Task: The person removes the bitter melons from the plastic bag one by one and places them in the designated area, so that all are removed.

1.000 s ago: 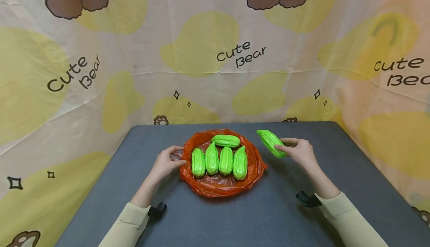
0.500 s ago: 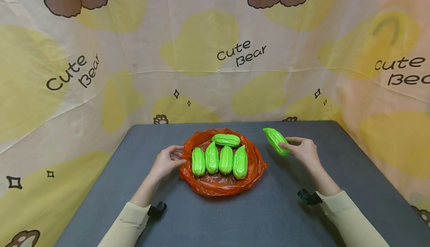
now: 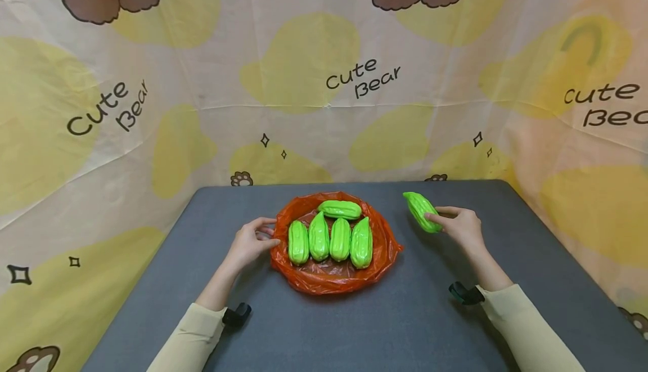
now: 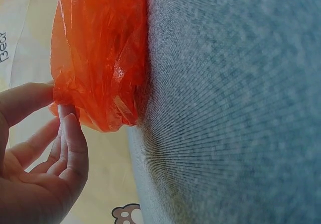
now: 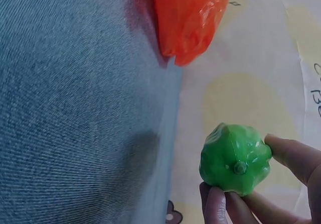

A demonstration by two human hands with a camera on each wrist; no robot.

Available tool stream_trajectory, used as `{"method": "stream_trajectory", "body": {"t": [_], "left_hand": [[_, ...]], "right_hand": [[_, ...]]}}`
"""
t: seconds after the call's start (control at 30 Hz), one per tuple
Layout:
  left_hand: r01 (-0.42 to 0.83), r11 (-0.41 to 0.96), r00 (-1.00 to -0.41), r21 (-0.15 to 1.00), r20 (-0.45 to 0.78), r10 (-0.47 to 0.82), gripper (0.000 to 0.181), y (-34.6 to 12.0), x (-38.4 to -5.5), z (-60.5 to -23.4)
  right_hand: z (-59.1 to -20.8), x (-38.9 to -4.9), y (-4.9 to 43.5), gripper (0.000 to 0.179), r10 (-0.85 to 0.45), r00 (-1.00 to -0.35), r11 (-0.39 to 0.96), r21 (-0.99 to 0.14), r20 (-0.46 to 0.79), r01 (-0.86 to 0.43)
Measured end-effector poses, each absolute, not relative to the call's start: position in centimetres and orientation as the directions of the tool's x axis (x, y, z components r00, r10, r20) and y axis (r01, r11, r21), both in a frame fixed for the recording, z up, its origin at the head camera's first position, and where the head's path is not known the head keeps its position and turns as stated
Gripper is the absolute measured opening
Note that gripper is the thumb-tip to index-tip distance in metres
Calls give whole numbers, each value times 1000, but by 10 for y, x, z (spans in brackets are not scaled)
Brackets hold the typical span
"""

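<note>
An orange-red plastic bag (image 3: 329, 288), its rim spread into a round opening, sits on the table. Inside are several bright green, ridged bitter melons (image 3: 340, 240), most in a row, with one lying crosswise behind them. My left hand (image 3: 251, 242) pinches the bag's left rim; in the left wrist view, thumb and fingers close on the thin plastic (image 4: 103, 58). To the right of the bag, my right hand (image 3: 462, 228) holds another bitter melon (image 3: 421, 213) above the table, tilted with its tip to the far left. The right wrist view shows this melon's stem end (image 5: 230, 158) between thumb and fingers.
The dark grey table (image 3: 324, 338) ends at a patterned cloth (image 3: 304, 68) that hangs behind it and along both sides. Black straps with small mounts (image 3: 237, 314) are on both wrists, below pale sleeves.
My right hand has carried the bitter melon rightward, farther from the bag. The left hand keeps its place on the rim, and the bag and the melons in it stay put.
</note>
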State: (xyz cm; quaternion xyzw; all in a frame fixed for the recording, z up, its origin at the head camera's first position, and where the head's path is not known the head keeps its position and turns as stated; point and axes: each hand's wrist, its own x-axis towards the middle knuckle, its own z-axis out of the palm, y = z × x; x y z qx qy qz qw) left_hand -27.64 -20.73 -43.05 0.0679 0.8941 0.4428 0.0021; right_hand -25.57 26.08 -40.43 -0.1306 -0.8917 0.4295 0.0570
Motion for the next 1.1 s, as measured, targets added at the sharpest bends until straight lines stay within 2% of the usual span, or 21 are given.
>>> {"method": "stream_trajectory", "body": {"t": [0.53,1.1], "left_hand": [[122,597,-991,793,59,124,51,-208,-277,-432],[121,597,-991,793,57,125,51,-208,-275,-429]], "right_hand": [[-422,-267,263,64,329,-944,621,-750,-15,228],[-431,-270,264,62,316,-947,651,-713,-58,261]]}}
